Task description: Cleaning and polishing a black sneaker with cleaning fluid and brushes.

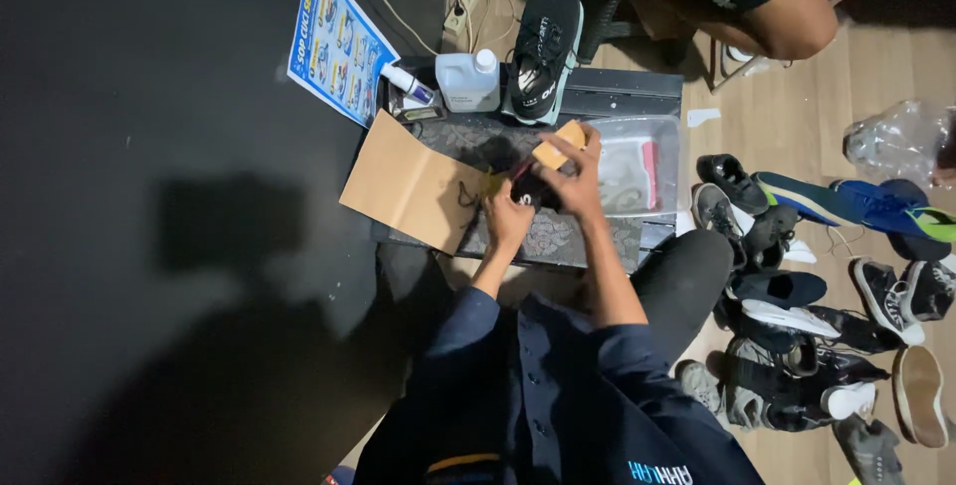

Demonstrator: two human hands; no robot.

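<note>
Dim room, patterned counter (558, 236) mid-frame. Left hand (508, 216) gripping dark shoe (533, 189), right hand (573, 171) clenching tan sponge (558, 142) on it. Cleaning midway; shoe pile (797, 326) lower right untouched.

Seen from above, a person in a dark blue shirt sits at a low bench (558, 236) with a patterned top, working on a dark shoe (536, 189). The left hand (508, 216) grips the shoe from the near side while the right hand (575, 174) presses a tan brush (558, 143) against its top. A sheet of brown cardboard (408, 184) lies at the bench's left edge, and a clear plastic tub (637, 161) sits just right of the hands. At the far edge stand a white plastic bottle (468, 82) and a black sneaker (543, 42). Many shoes (797, 316) crowd the wooden floor (787, 107) to the right, where another person's bare leg (787, 22) shows.
</note>
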